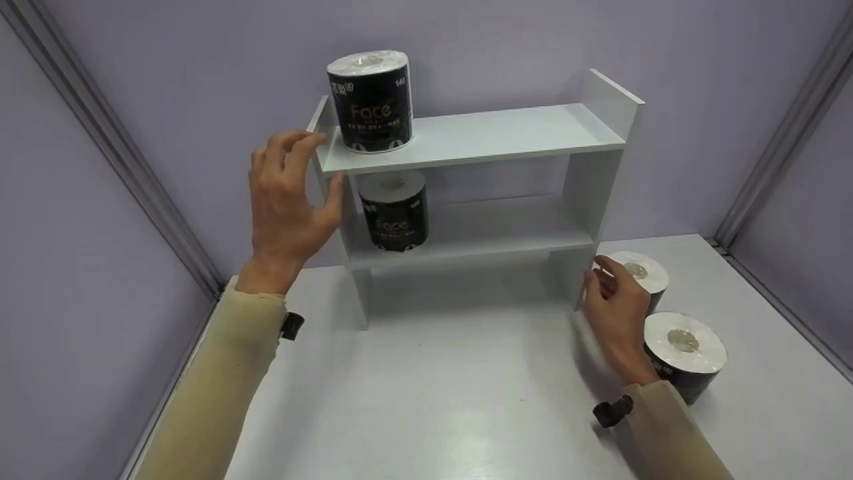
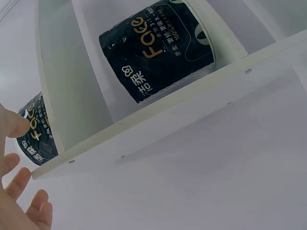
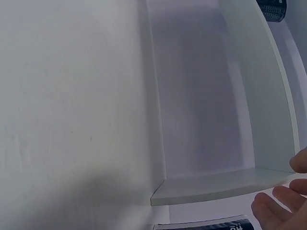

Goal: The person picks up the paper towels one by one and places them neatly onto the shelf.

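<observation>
When handling the shelf unit (image 1: 493, 227), upright on the table (image 1: 466, 400) near the wall (image 1: 466, 40), expect modest weight, stiff boards, smooth and slightly slippery faces, probably weakest at the joints. Grip low on the left side panel (image 1: 358, 293) and right side panel (image 1: 596, 193); keep level. Note left hand (image 1: 286, 200) at the upper left corner, thumb and fingers apart, contact uncertain; right hand (image 1: 620, 307) at the right panel's front edge, fingers curved, impossible to tell clamped from merely touching. Count one unit, two shelves (image 1: 493, 137), two side panels, four toilet rolls: upper roll (image 1: 372, 110), lower roll (image 1: 398, 223), far roll (image 1: 652, 270) and near roll (image 1: 686, 357), the latter two right of the unit
</observation>
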Demonstrator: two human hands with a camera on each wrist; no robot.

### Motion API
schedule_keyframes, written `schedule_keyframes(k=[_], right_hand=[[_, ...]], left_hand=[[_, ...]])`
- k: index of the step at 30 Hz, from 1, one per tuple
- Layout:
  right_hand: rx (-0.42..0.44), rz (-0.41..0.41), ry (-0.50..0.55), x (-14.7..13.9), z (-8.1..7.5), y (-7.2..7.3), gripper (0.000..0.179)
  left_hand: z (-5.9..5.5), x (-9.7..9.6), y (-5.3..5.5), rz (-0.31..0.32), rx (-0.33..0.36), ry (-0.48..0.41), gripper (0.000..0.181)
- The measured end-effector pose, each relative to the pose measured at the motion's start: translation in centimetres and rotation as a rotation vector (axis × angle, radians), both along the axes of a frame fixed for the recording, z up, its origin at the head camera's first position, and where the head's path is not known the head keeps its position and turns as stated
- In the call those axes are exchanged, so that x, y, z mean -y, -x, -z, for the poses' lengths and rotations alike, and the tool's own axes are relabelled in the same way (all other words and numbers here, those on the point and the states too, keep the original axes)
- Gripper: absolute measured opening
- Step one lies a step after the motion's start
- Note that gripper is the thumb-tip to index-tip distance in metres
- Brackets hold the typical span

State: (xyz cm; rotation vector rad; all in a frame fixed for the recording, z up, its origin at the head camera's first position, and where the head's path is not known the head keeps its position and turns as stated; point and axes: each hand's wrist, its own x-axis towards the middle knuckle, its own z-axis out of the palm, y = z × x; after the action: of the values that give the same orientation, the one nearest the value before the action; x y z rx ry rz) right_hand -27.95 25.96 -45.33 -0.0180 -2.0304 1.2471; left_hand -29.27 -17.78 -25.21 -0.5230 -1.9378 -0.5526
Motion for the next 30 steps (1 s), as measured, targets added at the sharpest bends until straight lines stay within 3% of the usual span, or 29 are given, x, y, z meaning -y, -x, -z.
schedule_keyframes(k=[7,20,30], right_hand=[[0.011,-0.020,-0.046,-0.3,0.0,-1.0,0.036],[-0.086,-0.068,-0.194,-1.2,-0.9,-3.5,0.032],[-0.126,-0.087,-0.297,-1.8,-1.8,-5.2,0.033]], left_hand=[[1.1,0.3,-0.2,0.006,0.006,-0.012,0.042],[3.6,0.7,-0.4,0.010,0.056,-0.009,0.042],[6.0,1.5,-0.3,0.059,0.100,-0.059,0.043]])
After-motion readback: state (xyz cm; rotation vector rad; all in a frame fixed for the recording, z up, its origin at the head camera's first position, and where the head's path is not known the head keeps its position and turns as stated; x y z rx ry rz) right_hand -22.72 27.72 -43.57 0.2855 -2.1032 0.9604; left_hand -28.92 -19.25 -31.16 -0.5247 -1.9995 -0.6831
